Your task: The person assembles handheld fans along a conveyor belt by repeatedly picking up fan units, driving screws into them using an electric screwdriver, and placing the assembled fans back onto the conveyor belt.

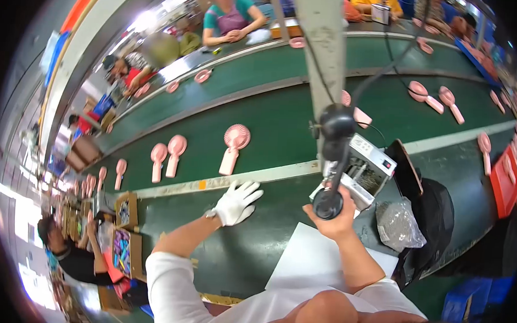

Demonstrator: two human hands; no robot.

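Observation:
My left hand (pixel 237 204), in a white glove, lies flat with fingers spread on the dark green worktable (pixel 219 258), close to the metal rail by the belt. My bare right hand (pixel 335 221) is closed around a black, round-topped electric screwdriver (pixel 328 205) with a cable running up from it. Its tip is hidden beneath it. Right behind this hand stands a metal box-shaped screw feeder (pixel 370 169) with small screws inside. I cannot tell whether the screwdriver touches it. A pink handheld fan part (pixel 233 149) lies on the belt beyond my left hand.
Several pink fan parts lie along the green conveyor belt (pixel 283 119). A metal post (pixel 319 54) rises ahead. On the right are a clear plastic bag (pixel 400 224), a black bag (pixel 437 221) and a red bin (pixel 504 184). Boxes (pixel 126 253) stand left; co-workers sit around.

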